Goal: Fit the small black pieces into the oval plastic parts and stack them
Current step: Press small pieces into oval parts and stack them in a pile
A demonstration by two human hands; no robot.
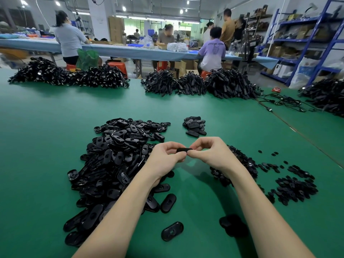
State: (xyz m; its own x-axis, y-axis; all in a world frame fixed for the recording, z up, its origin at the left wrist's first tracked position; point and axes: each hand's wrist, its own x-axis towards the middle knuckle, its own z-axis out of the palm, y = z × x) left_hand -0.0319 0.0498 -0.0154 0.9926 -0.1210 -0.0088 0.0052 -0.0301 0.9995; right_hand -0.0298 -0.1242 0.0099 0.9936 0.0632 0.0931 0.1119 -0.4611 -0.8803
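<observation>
Above the green table (46,127), my left hand (165,157) and my right hand (210,151) pinch one black oval plastic part (183,150) between their fingertips, one hand at each end. A big heap of loose oval parts (115,161) lies to the left under my left forearm. Small black pieces (290,185) are heaped and scattered to the right, partly behind my right wrist. A small pile of oval parts (195,125) sits further back in the middle. Whether a small piece is inside the held part is hidden by my fingers.
Single oval parts lie near the front, one (172,230) between my forearms and another (232,224) by my right arm. Bundles of black cables (186,84) line the far edge. People work at a long blue table (130,51) behind; blue shelving (307,43) stands at right.
</observation>
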